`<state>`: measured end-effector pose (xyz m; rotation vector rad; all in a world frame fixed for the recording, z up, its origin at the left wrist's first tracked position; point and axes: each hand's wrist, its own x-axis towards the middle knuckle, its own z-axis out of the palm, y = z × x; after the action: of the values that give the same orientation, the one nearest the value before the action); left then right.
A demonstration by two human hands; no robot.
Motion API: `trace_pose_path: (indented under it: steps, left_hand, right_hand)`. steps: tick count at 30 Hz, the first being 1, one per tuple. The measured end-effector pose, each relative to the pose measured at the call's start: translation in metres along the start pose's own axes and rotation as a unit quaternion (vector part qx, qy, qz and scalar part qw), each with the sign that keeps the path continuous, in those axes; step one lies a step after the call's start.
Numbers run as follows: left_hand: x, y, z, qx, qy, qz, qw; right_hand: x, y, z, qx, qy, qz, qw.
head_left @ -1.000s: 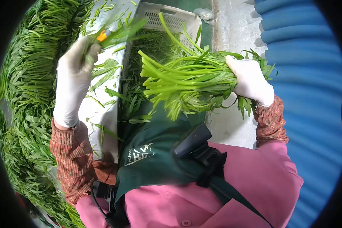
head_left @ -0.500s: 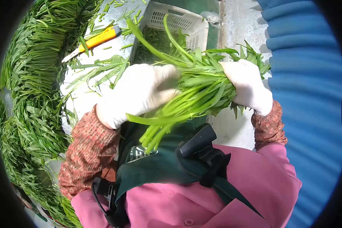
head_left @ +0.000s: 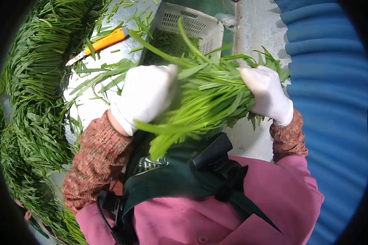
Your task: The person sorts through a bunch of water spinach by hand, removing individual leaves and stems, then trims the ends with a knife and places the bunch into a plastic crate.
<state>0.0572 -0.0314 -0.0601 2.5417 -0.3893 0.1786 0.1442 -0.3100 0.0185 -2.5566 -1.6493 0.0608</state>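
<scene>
Right hand: closed around your bunch near its leafy end, apparently so the stems fan leftward. Left hand: beside those stems, fingers blurred; you cannot tell whether they grip. Knife: on the table, beyond your left hand, leaving it free. Crate: beyond the bunch, holding loose greens.

The loose bundle of long, bright-green leafy stems extends sideways, stem ends splayed, leafy end clasped.
</scene>
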Motion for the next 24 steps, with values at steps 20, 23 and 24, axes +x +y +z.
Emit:
trace_pose_path:
  steps: [20, 23, 24]
  left_hand:
    - [0.016, -0.009, -0.006, -0.209, -0.033, -0.036, 0.977]
    - [0.019, -0.002, 0.021, -0.343, -0.032, -0.105, 0.933]
    - [0.018, -0.001, 0.021, -0.346, -0.037, -0.112, 0.931]
  right_hand:
    - [-0.004, -0.001, -0.009, -0.026, -0.003, 0.055, 0.998]
    - [0.002, -0.005, -0.010, -0.035, -0.006, 0.039, 0.999]
    - [0.003, -0.005, -0.011, -0.034, -0.011, 0.033, 0.999]
